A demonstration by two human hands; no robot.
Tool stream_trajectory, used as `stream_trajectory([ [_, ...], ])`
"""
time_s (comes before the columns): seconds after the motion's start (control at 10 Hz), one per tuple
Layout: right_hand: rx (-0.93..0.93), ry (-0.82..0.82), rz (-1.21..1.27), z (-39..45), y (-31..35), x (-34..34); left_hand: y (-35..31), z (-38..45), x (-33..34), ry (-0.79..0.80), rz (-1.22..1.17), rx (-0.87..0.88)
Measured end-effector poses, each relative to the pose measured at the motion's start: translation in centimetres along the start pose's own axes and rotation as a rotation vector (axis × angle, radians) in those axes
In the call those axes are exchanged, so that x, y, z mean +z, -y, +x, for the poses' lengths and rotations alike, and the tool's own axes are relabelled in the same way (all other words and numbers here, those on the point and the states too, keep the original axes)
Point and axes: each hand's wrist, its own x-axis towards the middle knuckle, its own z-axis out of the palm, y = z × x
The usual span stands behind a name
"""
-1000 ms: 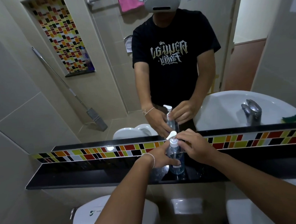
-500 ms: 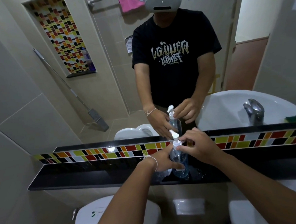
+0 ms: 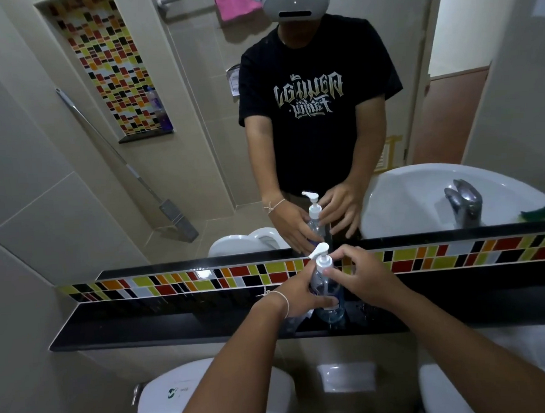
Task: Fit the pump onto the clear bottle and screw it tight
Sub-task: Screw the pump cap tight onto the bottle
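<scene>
- Two hands meet at a black shelf [image 3: 176, 331] below a bathroom mirror, above a toilet tank.
- Left hand [image 3: 301, 296] wraps the clear bottle [image 3: 328, 298], standing upright on the shelf.
- Right hand [image 3: 363, 274] has fingers [image 3: 333, 270] pinched narrow at the white pump [image 3: 321, 260] collar.
- Risk: a cross-threaded collar could jam crooked and leak; a loose left grip lets the bottle spin or tip.

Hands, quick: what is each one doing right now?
Left hand: closed around the clear bottle, holding it upright on the black shelf.
Right hand: fingertips closed on the white pump collar.
</scene>
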Motion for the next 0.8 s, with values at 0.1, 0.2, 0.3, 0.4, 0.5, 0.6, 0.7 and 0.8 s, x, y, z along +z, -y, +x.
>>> stream_trajectory([
  [0.1, -0.002, 0.073, 0.005, 0.9, 0.4, -0.5, 0.0, 0.2, -0.2, -0.001, 0.014, 0.011],
  [0.2, -0.06, 0.037, -0.049, 1.3, 1.0, 0.6, -0.1, 0.3, -0.1, -0.013, 0.014, 0.018],
  [0.3, -0.019, -0.148, -0.053, 1.3, 1.3, 2.2, -0.1, 0.4, 0.1, -0.004, 0.023, 0.0],
  [0.4, -0.052, -0.09, 0.028, 1.1, 1.2, 2.1, 0.1, 0.2, 0.1, 0.002, 0.012, -0.003],
  [0.5, -0.091, 0.048, 0.171, 0.0, 0.9, 1.0, 0.5, 0.1, 0.0, 0.012, -0.026, 0.014],
  [0.6, -0.016, -0.085, 0.113, -0.4, 0.8, 1.0, 0.3, 0.2, 0.1, 0.004, -0.02, 0.013],
  [0.7, 0.058, -0.253, 0.105, 0.3, 1.3, 2.4, 0.2, 0.7, 0.5, -0.039, -0.032, -0.019],
  [0.8, 0.072, -0.295, 0.127, -0.1, 1.2, 2.8, 0.5, 0.9, 0.6, -0.008, 0.0, -0.036],
])
